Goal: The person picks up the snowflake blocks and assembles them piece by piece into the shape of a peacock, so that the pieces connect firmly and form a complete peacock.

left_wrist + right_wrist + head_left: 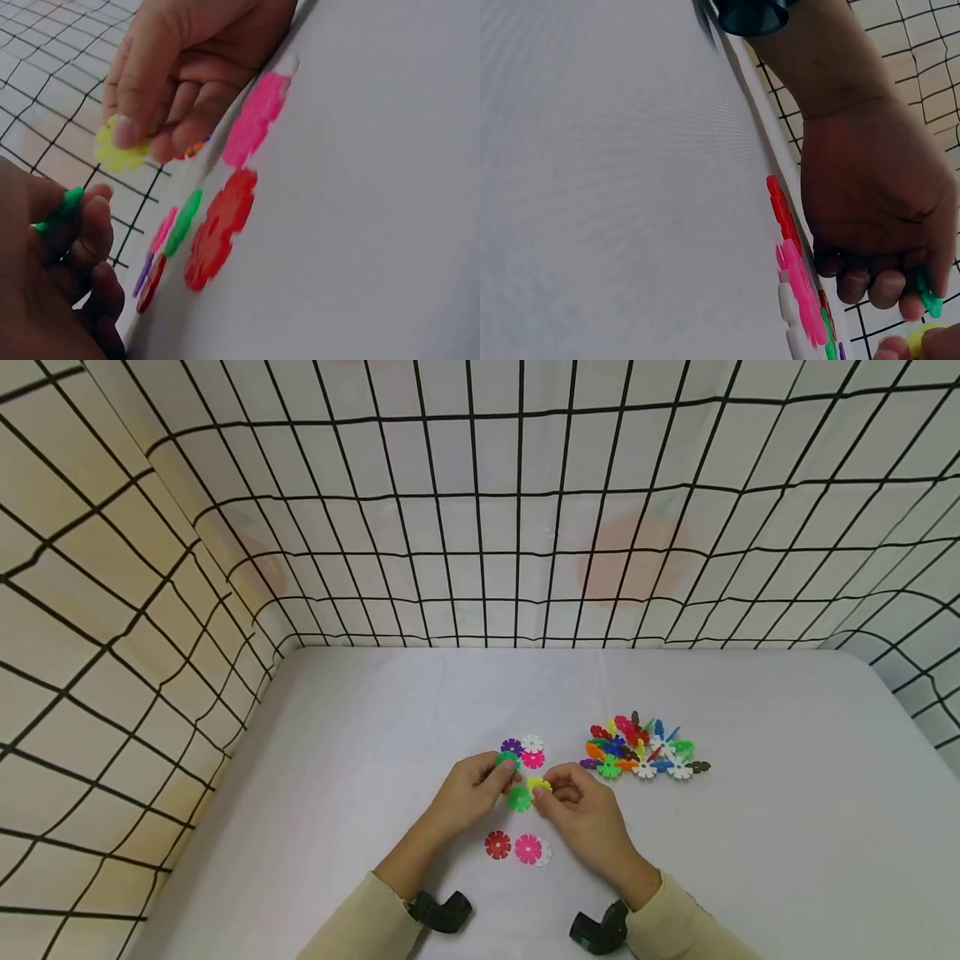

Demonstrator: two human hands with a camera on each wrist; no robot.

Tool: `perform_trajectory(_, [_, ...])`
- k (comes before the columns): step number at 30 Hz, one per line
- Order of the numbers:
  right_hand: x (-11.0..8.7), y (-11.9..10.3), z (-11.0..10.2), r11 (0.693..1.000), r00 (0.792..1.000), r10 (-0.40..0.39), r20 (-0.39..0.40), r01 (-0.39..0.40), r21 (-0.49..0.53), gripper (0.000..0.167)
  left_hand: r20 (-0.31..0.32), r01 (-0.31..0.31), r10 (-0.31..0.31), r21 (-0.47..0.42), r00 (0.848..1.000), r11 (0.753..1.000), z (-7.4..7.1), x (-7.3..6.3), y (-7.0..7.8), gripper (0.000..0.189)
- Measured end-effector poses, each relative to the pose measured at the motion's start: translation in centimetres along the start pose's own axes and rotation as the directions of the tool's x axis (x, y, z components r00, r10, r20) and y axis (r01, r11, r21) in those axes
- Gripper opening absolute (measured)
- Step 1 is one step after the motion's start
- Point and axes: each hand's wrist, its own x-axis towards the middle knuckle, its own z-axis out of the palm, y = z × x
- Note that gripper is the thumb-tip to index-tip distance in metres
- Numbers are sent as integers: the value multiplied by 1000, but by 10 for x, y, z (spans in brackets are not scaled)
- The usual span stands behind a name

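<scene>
My left hand (pixel 468 791) pinches a green notched plastic disc (pixel 507 761) between thumb and fingers, above the table. To its right, a yellow notched disc (pixel 539 785) is pinched by my right hand (pixel 590 817). The left wrist view shows the yellow disc (pixel 124 156) and the green one (pixel 61 211) apart from each other. Below the hands lies a light green disc (pixel 519 800). Beyond them are a purple disc (pixel 512 746), a white disc (pixel 533 742) and a pink disc (pixel 533 760). Nearer me lie a red disc (pixel 497 845) and another pink disc (pixel 528 849), which overlaps a white one (pixel 546 855).
A heap of multicoloured discs (pixel 643 748), many standing on edge, sits right of the hands. Black wire mesh (pixel 517 527) rises behind and beside the white table (pixel 787 810). Each wrist wears a black device (pixel 444 913).
</scene>
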Motion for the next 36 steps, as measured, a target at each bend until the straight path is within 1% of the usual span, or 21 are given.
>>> perform_trajectory(2, [0,0,0,998,1000,-25,-10,25,49,19,36,22,-20,-51,999,998,2,-2,3,40])
perform_trajectory(5, [-1,0,0,995,997,-68,-22,70,74,19,64,30,-26,-69,998,997,5,-5,6,44])
perform_trajectory(10, [-2,1,0,985,987,-156,-25,158,66,15,59,36,-31,-74,998,997,8,-6,8,43])
perform_trajectory(14, [-2,4,1,977,977,-209,-34,210,31,14,67,50,-45,-71,997,996,9,-6,8,45])
perform_trajectory(20, [-2,4,2,972,970,-235,-61,235,-14,13,81,73,-68,-67,994,995,9,-7,8,49])
perform_trajectory(25, [-3,3,3,969,966,-246,-74,245,-24,13,109,67,-60,-64,992,996,7,-7,9,52])
perform_trajectory(28, [-3,3,4,970,967,-241,-80,240,-25,13,124,62,-54,-56,991,997,6,-7,9,52])
perform_trajectory(36, [-3,5,6,971,966,-238,-101,238,-12,13,153,66,-64,-9,986,998,5,-7,11,51])
